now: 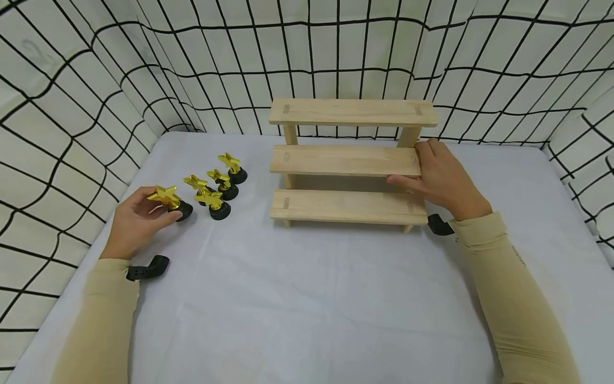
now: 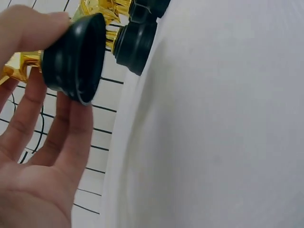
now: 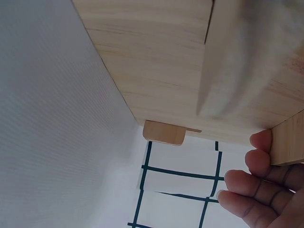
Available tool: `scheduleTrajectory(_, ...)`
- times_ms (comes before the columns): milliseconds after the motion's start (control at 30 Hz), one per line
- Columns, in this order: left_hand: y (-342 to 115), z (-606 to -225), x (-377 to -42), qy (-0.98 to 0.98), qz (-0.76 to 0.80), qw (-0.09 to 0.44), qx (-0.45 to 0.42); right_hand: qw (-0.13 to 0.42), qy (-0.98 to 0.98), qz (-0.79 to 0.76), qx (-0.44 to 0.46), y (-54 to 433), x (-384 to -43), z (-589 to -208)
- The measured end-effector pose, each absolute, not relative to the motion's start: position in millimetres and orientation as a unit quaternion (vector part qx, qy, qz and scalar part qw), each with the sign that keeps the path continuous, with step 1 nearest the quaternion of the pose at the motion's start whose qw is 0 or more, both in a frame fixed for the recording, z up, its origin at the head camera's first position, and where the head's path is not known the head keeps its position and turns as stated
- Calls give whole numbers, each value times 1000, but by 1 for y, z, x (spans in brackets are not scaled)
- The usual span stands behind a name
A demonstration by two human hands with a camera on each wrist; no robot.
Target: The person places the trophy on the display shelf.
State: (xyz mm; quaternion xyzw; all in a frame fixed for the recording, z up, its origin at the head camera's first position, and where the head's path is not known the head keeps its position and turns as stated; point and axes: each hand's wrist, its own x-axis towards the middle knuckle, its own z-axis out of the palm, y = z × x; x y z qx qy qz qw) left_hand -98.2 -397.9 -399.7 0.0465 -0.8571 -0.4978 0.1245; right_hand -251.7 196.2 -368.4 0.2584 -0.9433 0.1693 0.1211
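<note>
At the left of the head view, my left hand (image 1: 133,221) pinches a small trophy (image 1: 166,196) with a gold star and black round base. In the left wrist view the trophy's hollow base (image 2: 71,59) shows from below, tilted and off the cloth, between thumb and fingers. My right hand (image 1: 448,178) grips the right end of the middle step of a three-tier wooden stand (image 1: 342,160), thumb at its front edge. The right wrist view has fingertips (image 3: 256,161) of that hand against the wood.
Several more star trophies (image 1: 219,212) stand close together just right of the left hand. A white cloth (image 1: 307,298) covers the table. White panels with a black line grid (image 1: 336,48) rise at the back and both sides.
</note>
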Motion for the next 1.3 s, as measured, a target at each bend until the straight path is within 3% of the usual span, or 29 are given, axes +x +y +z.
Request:
scheduleTrajectory(400, -397, -379, -97, -833, -531, 149, 43, 124, -945, 156, 258, 195, -251, -367)
scheduleTrajectory(900, -382, -352, -94, -788, -591, 169, -38, 139, -941, 151, 270, 195, -252, -366)
scheduleTrajectory(1300, -356, -337, -100, -843, -503, 180, -57, 164, -937, 119, 283, 195, -254, -366)
